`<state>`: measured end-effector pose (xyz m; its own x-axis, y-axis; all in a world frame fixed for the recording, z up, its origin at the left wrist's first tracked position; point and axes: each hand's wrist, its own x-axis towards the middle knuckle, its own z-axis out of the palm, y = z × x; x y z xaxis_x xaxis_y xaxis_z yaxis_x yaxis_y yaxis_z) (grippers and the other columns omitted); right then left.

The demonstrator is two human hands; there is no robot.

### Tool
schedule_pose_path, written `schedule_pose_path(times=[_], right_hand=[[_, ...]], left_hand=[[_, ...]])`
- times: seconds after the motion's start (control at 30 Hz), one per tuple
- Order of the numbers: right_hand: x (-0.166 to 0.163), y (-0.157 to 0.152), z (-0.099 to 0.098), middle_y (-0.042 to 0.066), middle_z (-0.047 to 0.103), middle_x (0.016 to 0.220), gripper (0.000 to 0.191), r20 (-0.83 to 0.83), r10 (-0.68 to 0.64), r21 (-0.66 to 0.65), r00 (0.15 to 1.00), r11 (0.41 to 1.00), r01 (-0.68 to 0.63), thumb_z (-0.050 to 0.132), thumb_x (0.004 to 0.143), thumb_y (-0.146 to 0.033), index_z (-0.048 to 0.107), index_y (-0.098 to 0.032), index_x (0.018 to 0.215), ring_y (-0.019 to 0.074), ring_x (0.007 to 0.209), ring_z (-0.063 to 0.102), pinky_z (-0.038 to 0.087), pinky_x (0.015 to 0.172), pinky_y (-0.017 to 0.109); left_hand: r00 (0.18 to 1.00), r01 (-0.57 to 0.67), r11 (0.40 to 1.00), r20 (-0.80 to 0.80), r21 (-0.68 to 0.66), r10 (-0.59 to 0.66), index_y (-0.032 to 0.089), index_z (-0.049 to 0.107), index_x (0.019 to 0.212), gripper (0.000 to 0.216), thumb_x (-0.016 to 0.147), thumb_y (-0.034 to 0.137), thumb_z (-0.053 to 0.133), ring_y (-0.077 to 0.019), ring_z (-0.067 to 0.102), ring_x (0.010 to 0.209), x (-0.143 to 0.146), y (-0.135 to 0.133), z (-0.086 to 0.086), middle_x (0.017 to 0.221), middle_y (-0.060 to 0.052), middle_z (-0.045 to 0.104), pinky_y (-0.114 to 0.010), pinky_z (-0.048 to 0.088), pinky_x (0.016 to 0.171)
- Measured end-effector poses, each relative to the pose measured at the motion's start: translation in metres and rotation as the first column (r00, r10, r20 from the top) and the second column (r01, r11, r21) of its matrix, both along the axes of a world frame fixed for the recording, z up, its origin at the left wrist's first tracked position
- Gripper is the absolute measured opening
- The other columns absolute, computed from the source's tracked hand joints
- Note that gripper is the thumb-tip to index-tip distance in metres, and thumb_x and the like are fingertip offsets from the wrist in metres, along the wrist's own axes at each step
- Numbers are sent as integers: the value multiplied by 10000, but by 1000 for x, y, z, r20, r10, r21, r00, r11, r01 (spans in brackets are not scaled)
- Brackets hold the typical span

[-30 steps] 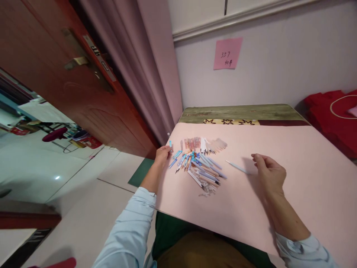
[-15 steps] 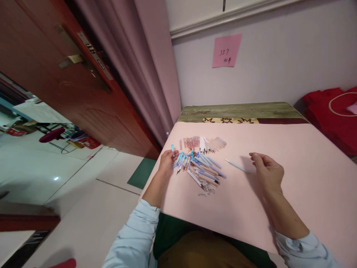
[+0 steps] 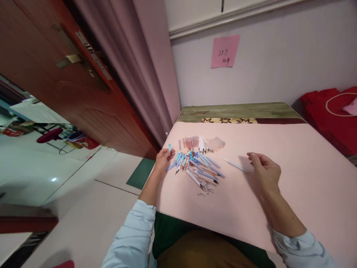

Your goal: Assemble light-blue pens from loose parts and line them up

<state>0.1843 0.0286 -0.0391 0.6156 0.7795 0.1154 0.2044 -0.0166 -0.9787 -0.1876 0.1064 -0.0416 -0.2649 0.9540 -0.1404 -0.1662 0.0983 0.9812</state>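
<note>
A heap of pens and pen parts (image 3: 199, 163), blue, white and orange, lies on a pink sheet (image 3: 251, 208) that covers the table. My left hand (image 3: 163, 158) rests at the heap's left edge with its fingers pinched round a small blue pen cap (image 3: 169, 147), held upright. My right hand (image 3: 264, 171) lies to the right of the heap, fingers curled, gripping the end of a thin white pen (image 3: 235, 166) that points left along the sheet.
The green wooden table top (image 3: 237, 111) shows beyond the sheet. A pink note (image 3: 224, 51) hangs on the wall. Red bags (image 3: 331, 111) sit at the right. A curtain (image 3: 145, 70) and a red door (image 3: 55, 74) stand to the left.
My left hand drew in toward the heap and then moved back up to its left edge, still pinching the blue cap. My right hand has hardly moved.
</note>
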Motion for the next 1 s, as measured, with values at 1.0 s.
schedule_pose_path(times=[1.0], right_hand=[[-4,-3,6,86,722,798,391,2,38,-32,999,999,-38,664,758,-500,771,-145,884,221,716,632,487,669,334]], left_hand=[[982,148,989,-115,-27,-150,194,499,808,228,773,326,682,-133,652,695,9,28,-8,824,-60,722,-241,475,663]])
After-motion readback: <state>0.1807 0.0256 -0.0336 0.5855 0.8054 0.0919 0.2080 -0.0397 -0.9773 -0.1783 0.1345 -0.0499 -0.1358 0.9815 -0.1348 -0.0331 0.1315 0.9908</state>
